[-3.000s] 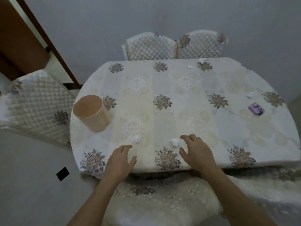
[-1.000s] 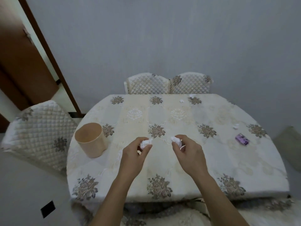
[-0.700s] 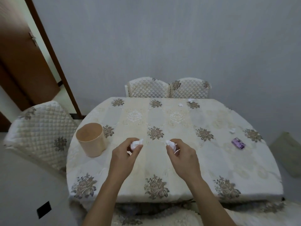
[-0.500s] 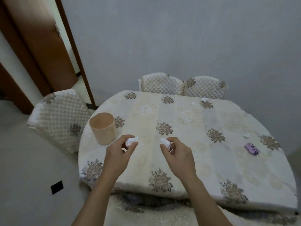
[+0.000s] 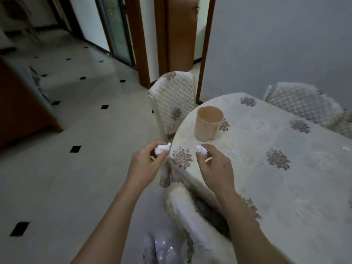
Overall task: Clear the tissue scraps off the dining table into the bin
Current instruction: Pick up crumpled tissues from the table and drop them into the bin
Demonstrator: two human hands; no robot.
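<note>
Bin (image 5: 208,123) placement is what the coming move turns on: the peach-coloured, open-topped bin stands upright on the bench (image 5: 285,187), near its rounded left edge, and it lies ahead of both hands, slightly to the right of them. The right hand (image 5: 214,168) is the nearer of the two, hanging just short of the bin and over the bench, while the left hand (image 5: 145,164) sits out past the bench edge, over the tiled floor (image 5: 66,168), so it has the longer reach across. Each hand is closed in a fingertip pinch on a crumpled tissue scrap: the left-hand scrap (image 5: 162,148) is held between thumb and fingers, and the right-hand scrap (image 5: 201,150) likewise, both lifted clear of the floral tablecloth. The two scraps are near each other, level, and both below the bin's rim as seen from here, so I judge that each hand must rise and travel forward before letting go over the opening. The bin has no long axis to favour; its mouth faces up. A small white fleck at the far right of the bench (image 5: 345,148) may be another scrap, but it is too small to tell. A quilted chair (image 5: 174,100) stands just beyond the bench edge, behind the bin.
</note>
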